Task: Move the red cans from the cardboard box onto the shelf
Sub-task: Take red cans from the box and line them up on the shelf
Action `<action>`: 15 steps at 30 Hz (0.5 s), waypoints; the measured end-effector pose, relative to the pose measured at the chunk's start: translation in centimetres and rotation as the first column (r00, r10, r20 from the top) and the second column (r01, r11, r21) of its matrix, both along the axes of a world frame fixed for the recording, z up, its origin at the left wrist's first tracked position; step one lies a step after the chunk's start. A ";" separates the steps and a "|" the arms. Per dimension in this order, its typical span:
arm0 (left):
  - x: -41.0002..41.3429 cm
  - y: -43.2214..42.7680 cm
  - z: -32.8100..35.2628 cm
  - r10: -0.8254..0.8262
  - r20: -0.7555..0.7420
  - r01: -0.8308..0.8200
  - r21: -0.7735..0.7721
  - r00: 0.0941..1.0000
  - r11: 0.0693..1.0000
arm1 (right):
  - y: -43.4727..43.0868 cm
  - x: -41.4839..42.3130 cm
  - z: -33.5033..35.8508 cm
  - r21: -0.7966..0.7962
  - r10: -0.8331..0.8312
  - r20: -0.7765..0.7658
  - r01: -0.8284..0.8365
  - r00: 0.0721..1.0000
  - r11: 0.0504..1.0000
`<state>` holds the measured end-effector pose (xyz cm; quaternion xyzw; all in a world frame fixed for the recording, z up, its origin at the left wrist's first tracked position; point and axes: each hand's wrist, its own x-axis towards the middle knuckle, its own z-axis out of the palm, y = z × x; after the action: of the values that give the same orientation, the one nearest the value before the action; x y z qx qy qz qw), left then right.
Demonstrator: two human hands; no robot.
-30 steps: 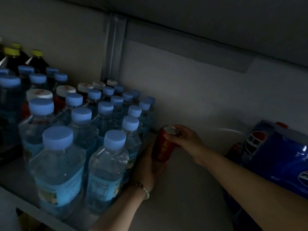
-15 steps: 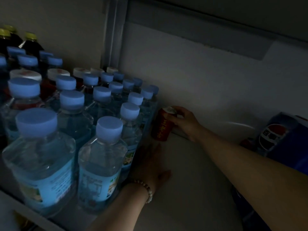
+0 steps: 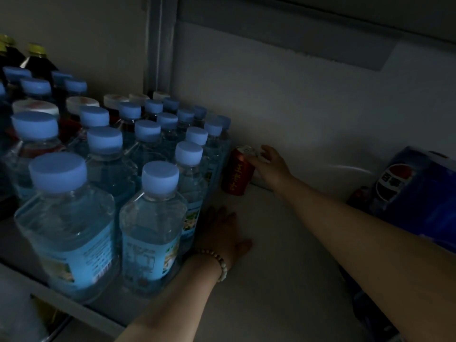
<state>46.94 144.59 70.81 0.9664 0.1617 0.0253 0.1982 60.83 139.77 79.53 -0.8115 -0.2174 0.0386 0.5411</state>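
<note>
While gripping the red can (image 3: 237,177) near its rim in the right hand (image 3: 270,166), fingers curled, at the back edge of the shelf (image 3: 271,255) just beside the water bottles (image 3: 153,206), could topple it or jolt a bottle by letting go crookedly, left hand (image 3: 223,233) lying flat, fingers relaxed, on the shelf

left: water bottles (image 3: 158,213) | middle: bare shelf (image 3: 271,243) | right: blue pack (image 3: 419,193)

Red can (image 3: 238,174) goes back toward the shelf's (image 3: 271,255) rear edge, now standing beside the water bottles (image 3: 153,218); left hand (image 3: 222,233) leaves it and lies flat on the shelf.
</note>
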 end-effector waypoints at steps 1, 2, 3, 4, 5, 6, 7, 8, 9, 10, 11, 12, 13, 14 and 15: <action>0.0 0.0 0.0 -0.002 0.003 0.002 0.005 1.000 1.000 | -0.4 -0.5 0.2 0.010 -0.021 0.007 0.021 1.000 1.000; 0.0 0.0 0.0 -0.005 0.006 0.005 0.007 1.000 1.000 | -0.9 -1.1 0.5 0.026 -0.040 0.017 0.039 0.999 0.999; -0.1 0.0 0.1 -0.009 0.005 0.009 0.003 1.000 1.000 | -1.4 -1.9 0.9 0.043 -0.053 0.025 0.052 0.998 0.998; -0.3 -0.1 0.2 -0.016 0.003 0.016 -0.004 1.000 1.000 | -2.0 -2.8 1.3 0.058 -0.064 0.035 0.062 0.997 0.996; -0.5 -0.2 0.4 -0.028 0.001 0.028 -0.009 1.000 1.000 | -2.8 -3.8 1.7 0.063 -0.072 0.053 0.068 0.996 0.996; -0.8 -0.4 0.8 -0.042 0.004 0.042 -0.014 0.999 0.999 | -3.7 -4.9 2.2 0.057 -0.073 0.080 0.068 0.994 0.996; -1.3 -0.6 1.2 -0.052 0.017 0.053 -0.029 0.998 0.998 | -4.7 -6.3 2.6 0.042 -0.066 0.108 0.061 0.992 0.997; -1.9 -0.9 1.8 -0.059 0.044 0.062 -0.051 0.997 0.997 | -5.9 -7.8 2.9 0.021 -0.055 0.133 0.053 0.990 0.998; -2.6 -1.2 2.4 -0.069 0.083 0.075 -0.073 0.994 0.995 | -7.2 -9.6 3.2 -0.012 -0.040 0.158 0.043 0.987 0.999; -3.7 -1.6 3.1 -0.083 0.125 0.093 -0.083 0.989 0.992 | -8.7 -11.5 3.3 -0.058 -0.021 0.187 0.032 0.982 0.998; -4.9 -2.0 3.9 -0.103 0.162 0.116 -0.070 0.981 0.991 | -10.2 -13.6 3.3 -0.113 -0.003 0.216 0.028 0.976 0.993; -6.4 -2.3 4.5 -0.130 0.190 0.141 -0.044 0.973 0.989 | -11.7 -15.8 3.1 -0.168 0.009 0.247 0.034 0.969 0.985; -8.1 -2.5 5.0 -0.159 0.214 0.168 -0.024 0.964 0.985 | -13.0 -17.9 2.7 -0.215 0.015 0.278 0.047 0.960 0.975; -10.0 -2.8 5.3 -0.186 0.243 0.195 -0.015 0.952 0.981 | -14.3 -20.1 2.2 -0.249 0.022 0.316 0.060 0.949 0.967; -11.9 -3.1 5.4 -0.206 0.284 0.219 -0.015 0.937 0.976 | -15.4 -22.2 1.4 -0.271 0.035 0.354 0.067 0.935 0.960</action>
<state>35.01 141.44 76.17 0.9600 0.0273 0.1366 0.2428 38.62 124.41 80.95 -0.8747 -0.2973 -0.0829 0.3737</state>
